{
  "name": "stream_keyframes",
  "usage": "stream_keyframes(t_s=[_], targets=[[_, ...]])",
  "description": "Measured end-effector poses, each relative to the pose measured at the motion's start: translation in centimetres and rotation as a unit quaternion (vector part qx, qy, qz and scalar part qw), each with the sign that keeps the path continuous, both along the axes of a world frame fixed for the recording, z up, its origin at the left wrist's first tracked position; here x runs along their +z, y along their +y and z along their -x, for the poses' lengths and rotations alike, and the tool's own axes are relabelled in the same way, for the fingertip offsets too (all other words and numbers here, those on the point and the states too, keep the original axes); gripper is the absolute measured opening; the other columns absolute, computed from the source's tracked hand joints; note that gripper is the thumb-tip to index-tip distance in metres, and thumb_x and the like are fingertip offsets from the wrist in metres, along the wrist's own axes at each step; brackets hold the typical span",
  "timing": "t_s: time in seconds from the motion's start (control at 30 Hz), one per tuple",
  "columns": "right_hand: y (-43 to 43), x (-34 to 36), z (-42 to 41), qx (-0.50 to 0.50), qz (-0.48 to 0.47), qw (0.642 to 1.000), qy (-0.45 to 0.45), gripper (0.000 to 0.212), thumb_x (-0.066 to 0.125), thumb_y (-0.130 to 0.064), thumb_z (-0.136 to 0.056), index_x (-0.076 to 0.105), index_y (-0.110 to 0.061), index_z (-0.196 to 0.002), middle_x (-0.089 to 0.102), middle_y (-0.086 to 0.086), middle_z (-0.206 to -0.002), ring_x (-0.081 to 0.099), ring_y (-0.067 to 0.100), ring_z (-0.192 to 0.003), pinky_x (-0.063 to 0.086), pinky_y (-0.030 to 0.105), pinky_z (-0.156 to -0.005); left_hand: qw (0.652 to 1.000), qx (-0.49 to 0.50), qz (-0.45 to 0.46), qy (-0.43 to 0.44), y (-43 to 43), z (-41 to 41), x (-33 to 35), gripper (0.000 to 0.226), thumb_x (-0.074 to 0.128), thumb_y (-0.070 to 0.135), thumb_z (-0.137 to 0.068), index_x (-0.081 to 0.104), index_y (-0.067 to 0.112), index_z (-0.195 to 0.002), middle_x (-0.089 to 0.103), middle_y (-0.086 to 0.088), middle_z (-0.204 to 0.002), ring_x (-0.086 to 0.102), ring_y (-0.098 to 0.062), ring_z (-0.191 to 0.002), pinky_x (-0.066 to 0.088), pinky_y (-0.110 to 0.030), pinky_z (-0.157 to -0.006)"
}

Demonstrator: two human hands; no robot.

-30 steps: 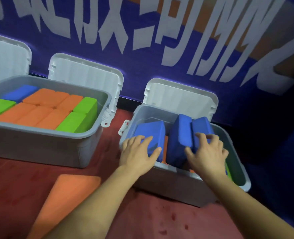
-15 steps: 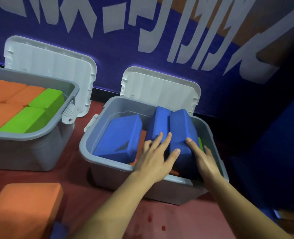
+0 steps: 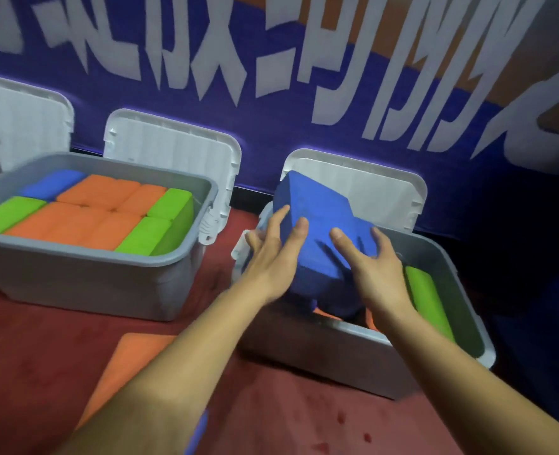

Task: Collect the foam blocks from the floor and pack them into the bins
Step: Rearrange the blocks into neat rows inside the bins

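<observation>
Two blue foam blocks (image 3: 317, 218) are pressed together and lifted, tilted, above the right grey bin (image 3: 442, 257). My left hand (image 3: 271, 257) holds their left side, my right hand (image 3: 373, 267) their right side, fingers spread on the foam. Inside that bin a green block (image 3: 429, 300) lies along the right wall and orange foam (image 3: 324, 313) shows below the blue blocks. The left grey bin (image 3: 84, 261) is filled with orange, green and blue blocks. An orange block (image 3: 130, 362) lies on the red floor beneath my left forearm.
Both bins have white lids (image 3: 173, 149) hinged open against the purple banner wall (image 3: 271, 60). A third white lid (image 3: 19, 123) stands at far left. A bit of blue foam (image 3: 199, 431) shows under my left arm. Red carpet (image 3: 304, 412) stretches in front of the bins.
The two blue blocks stood in the right bin; now both hands have raised and tilted them above its rim. The view has swung right, bringing the left bin back in.
</observation>
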State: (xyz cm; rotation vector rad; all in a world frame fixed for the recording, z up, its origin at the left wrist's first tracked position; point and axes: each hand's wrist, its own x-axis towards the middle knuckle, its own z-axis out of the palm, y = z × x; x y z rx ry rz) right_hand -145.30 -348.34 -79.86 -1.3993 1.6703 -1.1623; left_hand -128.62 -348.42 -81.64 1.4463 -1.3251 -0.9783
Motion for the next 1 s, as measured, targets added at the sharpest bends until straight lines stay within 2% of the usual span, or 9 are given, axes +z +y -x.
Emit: stream_keyframes(t_s=[0.1,0.23,0.37,0.53,0.6,0.67,0.77,0.87,1.0], targets=[[1.3,-0.3,-4.4,0.032,-0.012,0.999,-0.018,0.102,0.080,-0.069,-0.070,0.043,-0.019,-0.152,0.047,-0.004,-0.151,0.049,0.010,-0.130,0.037,0.026,-0.103,1.000,0.009,-0.005,0.002,1.5,-7.0,0.3,0.085,0.049,0.087,-0.077,0.045,0.029,-0.139,0.037,-0.001,-0.139,0.040,-0.016,-0.135,0.023,-0.026,-0.113],[4.7,-1.8,-10.5,0.119,-0.077,0.988,0.058,0.094,0.083,-0.083,-0.044,0.056,-0.040,-0.124,0.046,0.003,-0.136,0.056,0.019,-0.119,0.045,0.039,-0.109,0.995,0.048,-0.065,-0.061,4.8,-14.9,-0.4,0.090,0.040,0.096,-0.064,0.048,0.020,-0.111,0.058,-0.001,-0.122,0.057,-0.020,-0.115,0.041,-0.038,-0.100],[8.3,-4.1,-14.7,0.252,-0.090,0.957,0.110,0.114,0.089,-0.076,-0.045,0.035,-0.047,-0.141,0.043,-0.001,-0.135,0.054,0.016,-0.119,0.043,0.035,-0.110,0.982,0.016,-0.099,-0.158,8.2,-20.2,-1.7,0.091,0.032,0.106,-0.058,0.033,0.057,-0.134,0.046,-0.008,-0.147,0.054,-0.027,-0.128,0.039,-0.043,-0.112],[12.9,-7.5,-17.7,0.332,-0.183,0.902,0.204,0.112,0.083,-0.068,-0.066,0.017,-0.046,-0.154,0.031,0.006,-0.127,0.052,0.025,-0.114,0.040,0.027,-0.105,0.878,-0.103,-0.284,-0.370,11.8,-22.9,-3.9,0.095,0.040,0.094,-0.073,0.019,0.050,-0.155,0.015,-0.018,-0.158,0.038,-0.039,-0.143,0.028,-0.046,-0.121],[13.9,-9.5,-18.4,0.372,-0.203,0.867,0.263,0.099,0.074,-0.066,-0.079,0.019,-0.039,-0.156,0.036,0.010,-0.137,0.047,0.028,-0.126,0.038,0.029,-0.111,0.823,-0.142,-0.358,-0.417,12.8,-23.1,-5.9,0.097,0.042,0.093,-0.075,0.015,0.049,-0.157,0.006,-0.019,-0.163,0.031,-0.040,-0.147,0.024,-0.047,-0.122],[13.8,-10.5,-18.8,0.396,-0.204,0.840,0.309,0.078,0.063,-0.058,-0.091,0.031,-0.028,-0.156,0.046,0.011,-0.148,0.040,0.027,-0.136,0.036,0.029,-0.113,0.798,-0.134,-0.386,-0.443,12.9,-22.9,-6.9,0.090,0.037,0.092,-0.077,0.027,0.045,-0.153,0.006,-0.016,-0.162,0.033,-0.038,-0.145,0.025,-0.047,-0.121],[11.7,-9.3,-18.4,0.339,-0.135,0.880,0.304,0.050,0.058,-0.045,-0.096,0.056,-0.022,-0.141,0.062,0.005,-0.139,0.052,0.024,-0.131,0.041,0.027,-0.106,0.843,-0.055,-0.248,-0.475,11.1,-21.5,-5.7,0.066,0.034,0.081,-0.090,0.059,0.029,-0.122,0.028,-0.011,-0.147,0.036,-0.033,-0.138,0.030,-0.048,-0.115],[8.6,-7.2,-15.9,0.225,-0.060,0.934,0.270,0.031,0.058,-0.040,-0.096,0.067,-0.023,-0.120,0.069,0.005,-0.115,0.062,0.023,-0.113,0.043,0.027,-0.090,0.922,0.023,-0.085,-0.377,8.4,-19.0,-4.4,0.049,0.041,0.069,-0.094,0.061,0.025,-0.100,0.051,-0.004,-0.118,0.055,-0.029,-0.118,0.043,-0.044,-0.105],[2.9,-5.6,-10.3,0.084,-0.028,0.965,0.246,0.042,0.055,-0.039,-0.097,0.057,-0.019,-0.134,0.058,0.012,-0.128,0.057,0.026,-0.119,0.043,0.036,-0.101,0.940,0.010,-0.035,-0.340,5.5,-14.0,-4.9,0.049,0.040,0.068,-0.095,0.063,0.027,-0.112,0.058,-0.002,-0.114,0.058,-0.024,-0.113,0.046,-0.041,-0.101]])
